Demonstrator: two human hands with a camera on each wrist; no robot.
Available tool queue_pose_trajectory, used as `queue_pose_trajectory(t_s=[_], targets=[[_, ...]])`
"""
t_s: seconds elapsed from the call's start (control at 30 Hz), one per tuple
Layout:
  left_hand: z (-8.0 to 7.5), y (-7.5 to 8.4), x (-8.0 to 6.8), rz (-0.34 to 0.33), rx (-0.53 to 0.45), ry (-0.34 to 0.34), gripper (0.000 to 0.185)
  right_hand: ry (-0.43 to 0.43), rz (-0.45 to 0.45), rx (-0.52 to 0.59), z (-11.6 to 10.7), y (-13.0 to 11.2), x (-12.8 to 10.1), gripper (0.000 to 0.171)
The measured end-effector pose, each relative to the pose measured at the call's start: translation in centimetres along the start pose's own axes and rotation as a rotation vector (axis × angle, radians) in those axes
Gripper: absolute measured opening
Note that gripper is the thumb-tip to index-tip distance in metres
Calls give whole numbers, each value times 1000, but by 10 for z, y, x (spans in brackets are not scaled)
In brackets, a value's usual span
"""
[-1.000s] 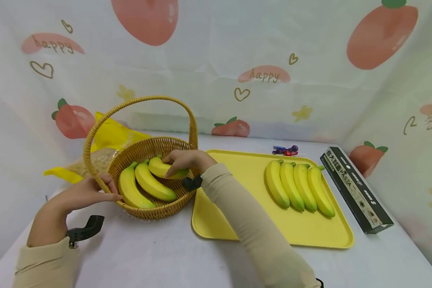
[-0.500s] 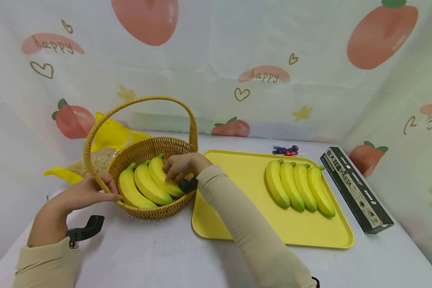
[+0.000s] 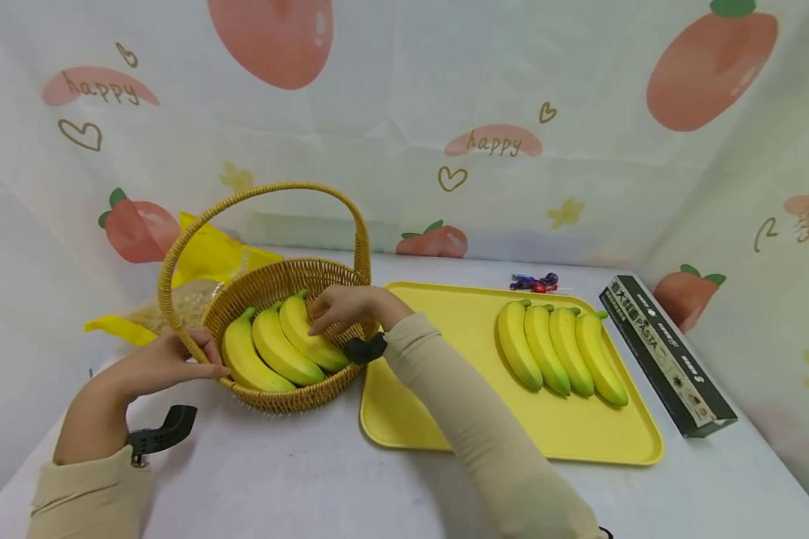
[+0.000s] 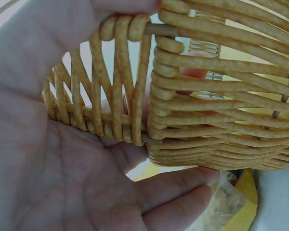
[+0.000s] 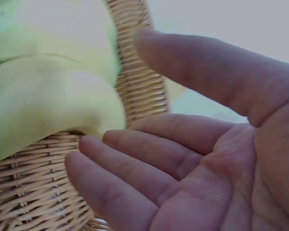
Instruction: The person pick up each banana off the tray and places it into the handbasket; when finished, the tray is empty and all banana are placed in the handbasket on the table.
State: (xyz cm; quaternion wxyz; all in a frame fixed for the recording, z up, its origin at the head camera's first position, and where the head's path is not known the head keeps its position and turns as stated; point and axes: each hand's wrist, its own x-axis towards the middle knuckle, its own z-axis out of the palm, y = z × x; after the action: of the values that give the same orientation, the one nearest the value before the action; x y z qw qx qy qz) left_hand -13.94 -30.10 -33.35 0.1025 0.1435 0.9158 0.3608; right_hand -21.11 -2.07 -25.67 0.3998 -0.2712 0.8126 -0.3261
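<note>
My left hand (image 3: 158, 365) grips the wicker basket (image 3: 290, 399) at the left foot of its handle, thumb on the near side. In the left wrist view the palm and fingers lie around the woven rim (image 4: 118, 82). Three bananas lie side by side in the basket: a left one (image 3: 248, 355), a middle one (image 3: 279, 348) and a right one (image 3: 303, 333). Over the basket's right side, my right hand (image 3: 357, 307) is beside the right banana. The right wrist view shows its fingers (image 5: 130, 168) extended and the thumb apart, holding nothing, near a banana (image 5: 62, 106).
A yellow tray (image 3: 445, 419) right of the basket bears several bananas (image 3: 559, 348) in a row. Beyond its right edge lies a black pasta box (image 3: 667, 355). Small wrapped candies (image 3: 535, 282) lie behind the tray. A yellow bag (image 3: 216, 251) stands behind the basket.
The right banana has been turned from lying crosswise to lie alongside the other two. My right hand has let go of it and drawn slightly right. The left hand keeps its grip.
</note>
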Motion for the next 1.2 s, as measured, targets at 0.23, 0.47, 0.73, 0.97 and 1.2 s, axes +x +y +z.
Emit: queue_pose_trajectory(t_s=[0.23,0.47,0.73,0.97,1.2], targets=[[0,-2,0,2,-3,5,17,45,-207,-114,-13,55,31,58],[2,-2,-1,58,-14,25,13,125,-249,-59,-12,70,-2,59],[2,0,-1,67,-9,28,13,183,-343,6,-11,94,-38,59],[3,0,-1,55,-16,29,13,234,-350,78,-11,119,-65,64],[3,-1,-1,65,-15,35,13,368,-333,151,-4,157,-88,69]])
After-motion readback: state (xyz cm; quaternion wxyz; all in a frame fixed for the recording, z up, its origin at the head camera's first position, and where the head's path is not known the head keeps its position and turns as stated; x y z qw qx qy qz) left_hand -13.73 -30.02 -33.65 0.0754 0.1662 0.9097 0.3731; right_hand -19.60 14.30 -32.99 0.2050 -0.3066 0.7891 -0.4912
